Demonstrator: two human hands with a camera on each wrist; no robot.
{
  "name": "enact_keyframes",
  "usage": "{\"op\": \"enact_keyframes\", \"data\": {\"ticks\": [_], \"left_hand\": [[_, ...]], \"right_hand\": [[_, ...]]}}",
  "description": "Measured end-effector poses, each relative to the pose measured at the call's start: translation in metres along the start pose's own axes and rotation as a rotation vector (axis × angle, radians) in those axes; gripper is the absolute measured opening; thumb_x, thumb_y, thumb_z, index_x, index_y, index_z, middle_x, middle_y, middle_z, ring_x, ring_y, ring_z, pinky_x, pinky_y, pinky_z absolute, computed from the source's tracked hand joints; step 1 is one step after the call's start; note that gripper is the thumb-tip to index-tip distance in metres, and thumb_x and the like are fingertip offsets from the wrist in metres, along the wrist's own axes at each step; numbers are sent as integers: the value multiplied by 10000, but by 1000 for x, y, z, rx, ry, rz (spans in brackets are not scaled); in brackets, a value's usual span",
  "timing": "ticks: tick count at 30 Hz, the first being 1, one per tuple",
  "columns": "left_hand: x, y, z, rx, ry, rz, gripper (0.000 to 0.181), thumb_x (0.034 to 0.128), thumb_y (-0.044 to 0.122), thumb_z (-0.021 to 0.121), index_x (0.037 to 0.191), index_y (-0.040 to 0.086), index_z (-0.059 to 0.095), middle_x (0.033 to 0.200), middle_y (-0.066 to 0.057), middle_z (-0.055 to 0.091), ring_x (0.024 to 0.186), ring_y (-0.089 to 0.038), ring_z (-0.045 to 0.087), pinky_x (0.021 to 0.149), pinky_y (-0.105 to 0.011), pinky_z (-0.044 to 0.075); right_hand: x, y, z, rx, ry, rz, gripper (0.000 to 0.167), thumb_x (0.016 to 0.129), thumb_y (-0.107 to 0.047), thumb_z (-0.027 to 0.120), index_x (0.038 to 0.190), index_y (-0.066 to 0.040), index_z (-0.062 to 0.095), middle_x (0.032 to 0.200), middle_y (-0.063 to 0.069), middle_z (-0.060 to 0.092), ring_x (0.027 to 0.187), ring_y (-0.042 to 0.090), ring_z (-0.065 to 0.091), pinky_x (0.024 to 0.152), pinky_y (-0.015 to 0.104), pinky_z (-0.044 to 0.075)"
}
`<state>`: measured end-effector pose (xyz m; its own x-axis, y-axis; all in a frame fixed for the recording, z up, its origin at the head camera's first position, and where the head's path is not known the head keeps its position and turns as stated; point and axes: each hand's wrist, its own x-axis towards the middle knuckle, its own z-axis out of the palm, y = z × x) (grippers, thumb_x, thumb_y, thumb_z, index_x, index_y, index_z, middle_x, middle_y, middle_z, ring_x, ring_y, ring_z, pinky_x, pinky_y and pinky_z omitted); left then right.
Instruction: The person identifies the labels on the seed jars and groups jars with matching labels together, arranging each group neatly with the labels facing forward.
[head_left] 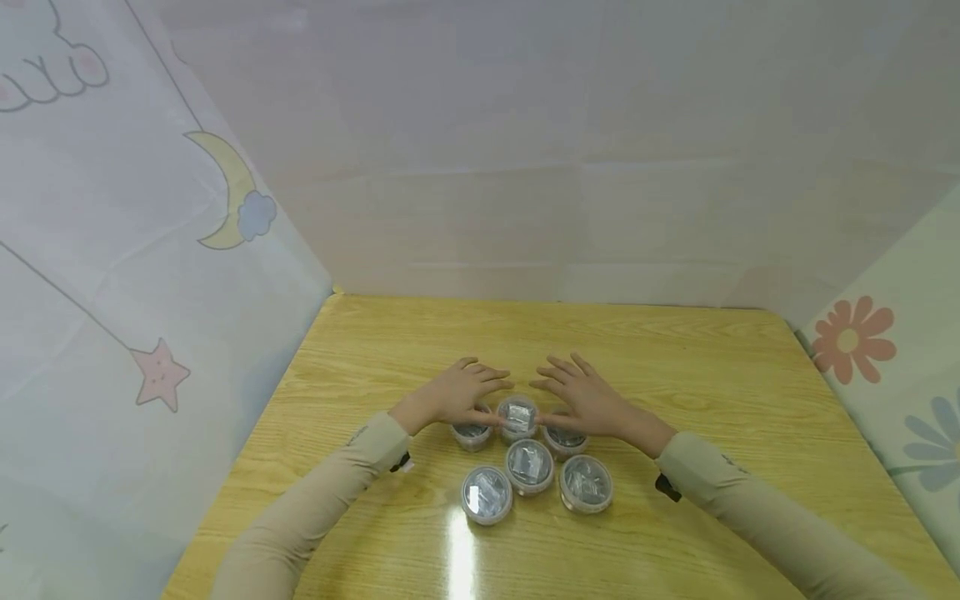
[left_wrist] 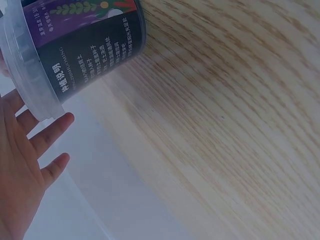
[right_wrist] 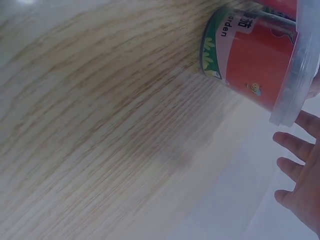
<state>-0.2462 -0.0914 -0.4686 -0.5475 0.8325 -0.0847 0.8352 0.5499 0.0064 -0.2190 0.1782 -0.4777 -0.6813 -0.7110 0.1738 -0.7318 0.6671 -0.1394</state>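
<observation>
Several lidded tubs stand grouped on the table. In the head view my left hand (head_left: 461, 393) reaches over the back-left tub (head_left: 472, 435), thumb extended towards the back-middle tub (head_left: 518, 418). My right hand (head_left: 588, 400) lies over the back-right tub (head_left: 566, 439), its thumb pointing at the same middle tub; whether the thumbs touch it I cannot tell. Fingers of both hands are spread and fairly straight. The left wrist view shows a purple and black labelled tub (left_wrist: 85, 40) beside the left fingers (left_wrist: 52, 135); the right wrist view, a red labelled tub (right_wrist: 255, 60) beside the right fingers (right_wrist: 295, 147).
Nearer the person stand three more tubs: a front-left one (head_left: 487, 496), a centre one (head_left: 529, 467) and a front-right one (head_left: 587, 484). The wooden table (head_left: 360, 533) meets a pale hanging sheet (head_left: 525, 208) at the back, with printed sheets at both sides.
</observation>
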Motion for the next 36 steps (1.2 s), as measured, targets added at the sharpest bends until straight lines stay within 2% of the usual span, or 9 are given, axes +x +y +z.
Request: {"op": "enact_keyframes", "data": {"ticks": [8,15,25,36], "left_hand": [[2,3,0,8,-18,4,840,824,767,285,1410,177,404,1474,-39,359,1316,-258,383,1128,-502,196],[2,6,2,1,-18,9,817,831,750,326,1396,168,425,1457,-50,387,1309,-253,396,1112,-520,227],[2,7,6,-6,-1,19,836,814,773,311,1381,175,449,1437,-44,417,1300,-246,410,1098,-533,249],[4,6,12,-25,15,4,849,791,791,336,1363,180,474,1428,-25,430,1299,-233,409,1102,-509,251]], "right_hand": [[0,-3,3,24,-8,-43,637,831,-589,569,1268,-125,569,1345,134,504,1335,363,320,1113,596,87],[0,-6,3,34,-53,-40,654,841,-632,512,1258,-132,579,1347,113,506,1358,338,288,1127,572,52],[0,-8,4,33,-18,-73,645,831,-614,542,1220,-104,605,1291,120,555,1312,367,358,1101,611,109],[0,-10,4,35,-34,-55,688,830,-662,492,1232,-113,588,1276,99,566,1320,339,357,1118,583,96]]}}
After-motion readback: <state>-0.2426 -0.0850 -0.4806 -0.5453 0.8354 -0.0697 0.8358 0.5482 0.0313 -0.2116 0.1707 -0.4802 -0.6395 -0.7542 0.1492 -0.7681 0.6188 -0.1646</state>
